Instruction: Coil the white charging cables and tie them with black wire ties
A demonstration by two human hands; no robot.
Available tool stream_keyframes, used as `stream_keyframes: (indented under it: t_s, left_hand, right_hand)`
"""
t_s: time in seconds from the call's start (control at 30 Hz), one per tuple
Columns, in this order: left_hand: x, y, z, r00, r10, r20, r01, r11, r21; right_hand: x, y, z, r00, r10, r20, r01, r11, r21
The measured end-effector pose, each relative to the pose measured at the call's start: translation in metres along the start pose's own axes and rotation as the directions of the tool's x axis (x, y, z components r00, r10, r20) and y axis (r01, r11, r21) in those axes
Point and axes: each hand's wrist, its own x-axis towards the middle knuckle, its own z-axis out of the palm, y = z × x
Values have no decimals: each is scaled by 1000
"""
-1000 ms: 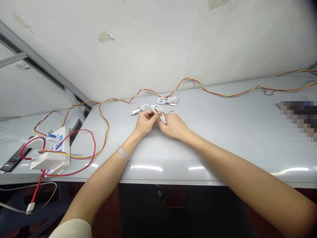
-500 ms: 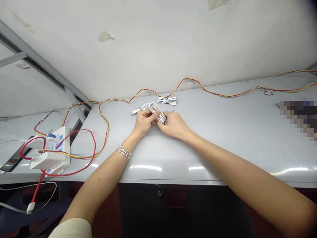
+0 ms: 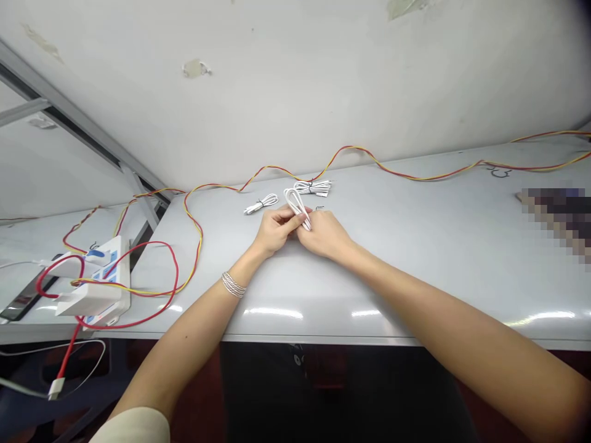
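Note:
My left hand (image 3: 277, 229) and my right hand (image 3: 325, 235) meet in the middle of the pale grey table (image 3: 392, 277). Both pinch a looped white cable (image 3: 294, 205), whose narrow loop rises from my fingers toward the far side. Just beyond, a bundled white cable (image 3: 313, 187) lies tied with a dark twist tie. Another small white cable bundle (image 3: 261, 203) rests left of my hands. A short dark twist tie (image 3: 319, 208) lies near my right hand. A silver bangle stack (image 3: 233, 285) circles my left wrist.
A twisted red-and-yellow wire (image 3: 406, 175) runs along the table's far edge. At left sit a white power strip (image 3: 96, 289) tangled in red wire and a phone (image 3: 23, 304). A white-and-red cable (image 3: 58, 387) hangs below the table edge.
The white cable loop has narrowed and now points away from me instead of lying wide across my fingers. My hands have drawn slightly closer around its gathered strands.

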Motion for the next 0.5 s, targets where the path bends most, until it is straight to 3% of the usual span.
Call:
stream_keyframes:
  t_s: [0.13, 0.23, 0.4, 0.5]
  left_hand:
    - [3, -3, -3, 998, 18, -58, -18, 1000, -5]
    - [10, -5, -10, 983, 56, -173, -59, 998, -11]
    - [23, -11, -26, 909, 119, -398, -127, 992, 7]
    - [27, -12, -29, 889, 71, -453, -96, 995, -33]
  right_hand:
    - [1, 2, 1, 999, -45, -6, 45, 999, -8]
    - [2, 6, -1, 996, -89, -29, 89, 996, 22]
    - [10, 18, -5, 982, -84, -167, 86, 996, 6]
    - [15, 25, -2, 968, -53, -243, 44, 998, -44]
